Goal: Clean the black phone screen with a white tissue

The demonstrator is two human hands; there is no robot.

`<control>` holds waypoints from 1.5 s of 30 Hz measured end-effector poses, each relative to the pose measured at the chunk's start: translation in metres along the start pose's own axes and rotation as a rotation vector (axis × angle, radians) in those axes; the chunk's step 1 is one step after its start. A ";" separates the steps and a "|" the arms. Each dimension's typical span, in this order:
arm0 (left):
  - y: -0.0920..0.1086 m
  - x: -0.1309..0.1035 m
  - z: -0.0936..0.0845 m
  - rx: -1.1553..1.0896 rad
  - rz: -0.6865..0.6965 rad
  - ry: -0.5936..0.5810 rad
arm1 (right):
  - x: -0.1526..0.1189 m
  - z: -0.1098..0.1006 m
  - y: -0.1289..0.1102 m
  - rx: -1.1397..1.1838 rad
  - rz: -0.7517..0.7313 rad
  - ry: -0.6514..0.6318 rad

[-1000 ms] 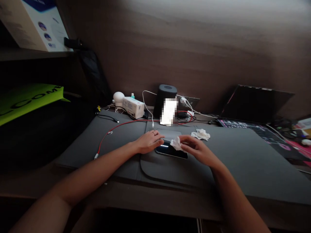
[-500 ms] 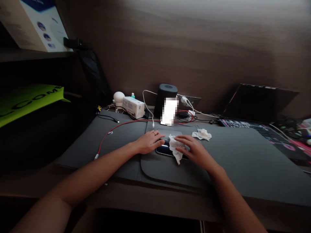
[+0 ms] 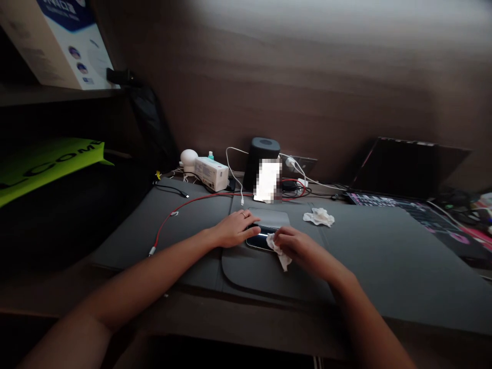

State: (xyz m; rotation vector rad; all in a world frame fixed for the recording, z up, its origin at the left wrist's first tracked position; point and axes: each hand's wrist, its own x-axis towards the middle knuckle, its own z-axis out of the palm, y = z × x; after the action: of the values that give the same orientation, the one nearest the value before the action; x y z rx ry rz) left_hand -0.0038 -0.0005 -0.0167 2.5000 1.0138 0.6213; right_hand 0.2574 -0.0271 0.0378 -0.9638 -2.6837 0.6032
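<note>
A dark, glossy smartphone (image 3: 263, 241) lies flat on the grey desk mat in front of me. My left hand (image 3: 237, 229), with a ring on one finger, steadies the phone's left end, thumb over the glass and fingers along the far edge. Bunched in the fingers of my right hand (image 3: 294, 243) is a crumpled white tissue (image 3: 283, 260), pressed at the phone's right part. That hand and the tissue hide the right end of the phone. A second crumpled tissue (image 3: 319, 217) rests on the mat to the right.
A grey mat (image 3: 384, 261) covers the desk. Behind stand a dark cylindrical speaker (image 3: 265, 146), a white box (image 3: 211, 173) and a round white object (image 3: 189, 158). A red cable (image 3: 165, 220) curves at left. An open laptop (image 3: 400, 166) stands at back right.
My right hand has curled its fingers and drawn slightly toward me, bunching the tissue and uncovering more of the phone's far edge. My left hand stays in place. The view has tilted slightly upward.
</note>
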 end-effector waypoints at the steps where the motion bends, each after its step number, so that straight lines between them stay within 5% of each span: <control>1: 0.000 0.000 0.000 0.005 0.000 0.001 | 0.000 -0.001 0.001 -0.003 0.000 -0.009; 14: -0.003 0.003 0.001 0.033 0.025 0.016 | -0.013 0.006 0.022 -0.131 0.035 0.062; 22: -0.002 0.001 0.000 0.019 0.017 0.005 | -0.014 0.003 0.005 -0.030 0.053 -0.139; 26: -0.001 0.000 0.000 0.012 0.020 -0.001 | -0.005 0.021 -0.011 -0.129 0.021 -0.191; 33: -0.002 -0.002 0.003 -0.001 -0.002 0.016 | 0.002 0.056 -0.023 -0.361 -0.053 -0.047; 41: 0.000 0.000 0.000 -0.059 0.018 0.037 | -0.044 0.044 -0.006 -0.388 0.170 -0.031; 45: 0.002 0.000 -0.002 -0.097 0.021 0.042 | -0.028 0.042 -0.009 -0.362 0.280 -0.098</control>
State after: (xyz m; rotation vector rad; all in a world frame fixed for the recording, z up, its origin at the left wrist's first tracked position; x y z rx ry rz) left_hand -0.0042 -0.0014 -0.0142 2.4257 0.9500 0.7141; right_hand 0.2591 -0.0643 0.0024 -1.4554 -2.8252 0.2158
